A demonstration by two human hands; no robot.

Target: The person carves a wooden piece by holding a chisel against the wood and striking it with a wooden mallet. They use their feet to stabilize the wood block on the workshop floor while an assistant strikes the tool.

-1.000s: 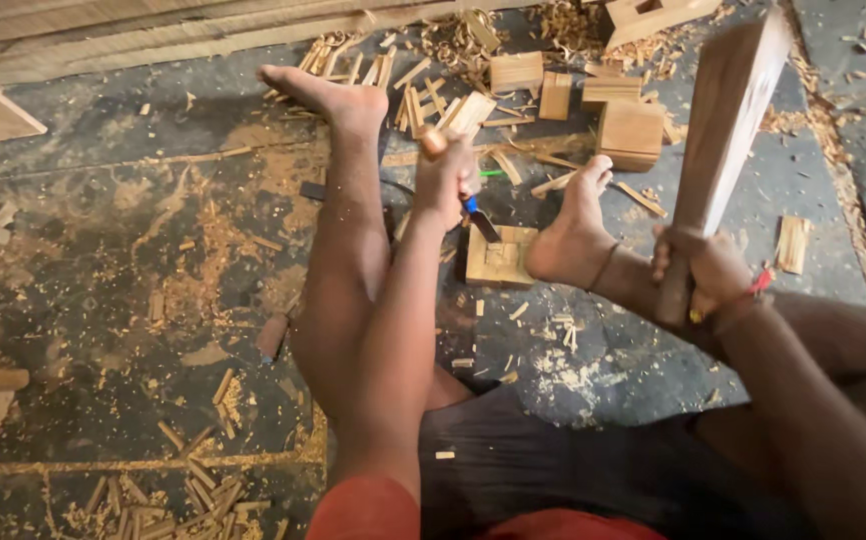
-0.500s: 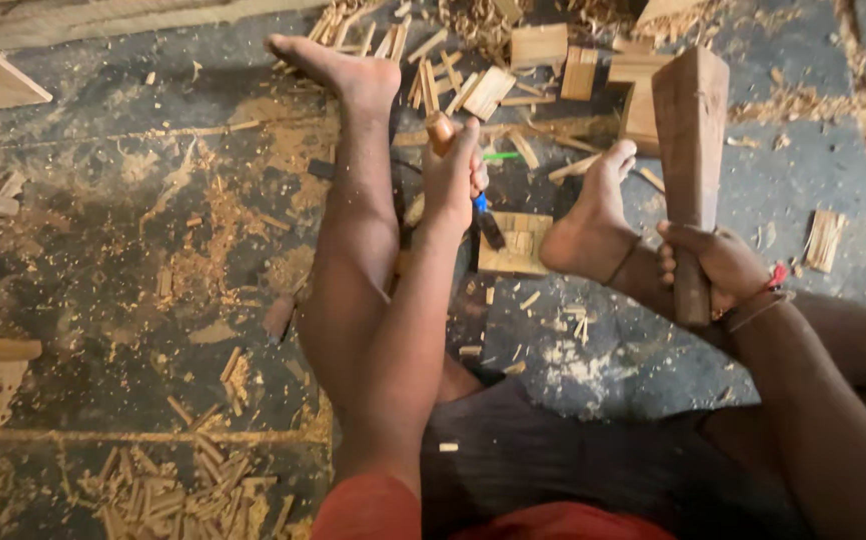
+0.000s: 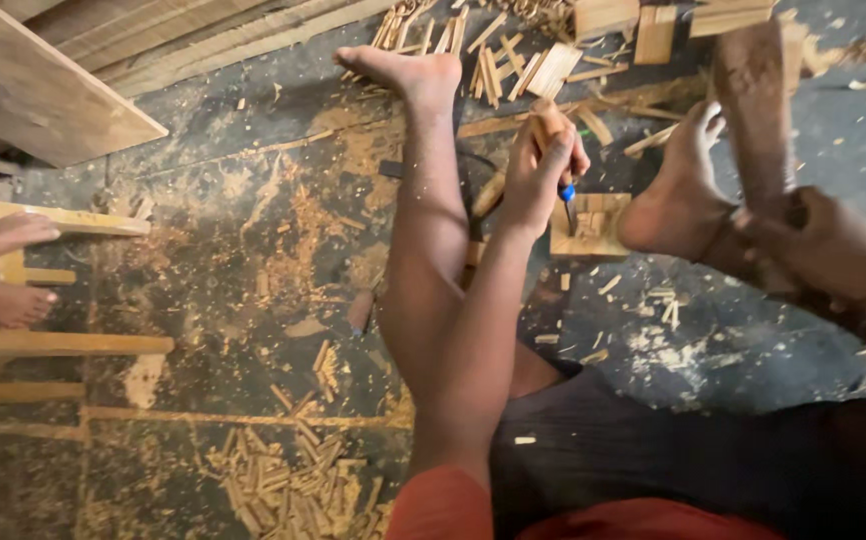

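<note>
I sit on the floor with both legs stretched out. My left hand [image 3: 543,165] grips a chisel [image 3: 567,197] with a wooden handle and a blue collar. Its tip stands on a small square wooden block [image 3: 593,228]. My right foot [image 3: 675,195] presses against the block's right side. My right hand [image 3: 823,245] is closed around the handle of a long wooden mallet [image 3: 753,110]. The mallet is held upright and blurred, to the right of the chisel. My left foot [image 3: 403,70] rests farther away on the floor.
Wood offcuts and small blocks [image 3: 553,65] lie scattered beyond my feet. A pile of chips [image 3: 283,480] sits near my left side. Planks [image 3: 43,95] lean at the top left. Another person's bare feet [image 3: 8,300] rest on wooden slats [image 3: 63,345] at the left edge.
The mallet has swung from a raised tilt at the right to upright and closer to the chisel. My left hand has kept the chisel on the block.
</note>
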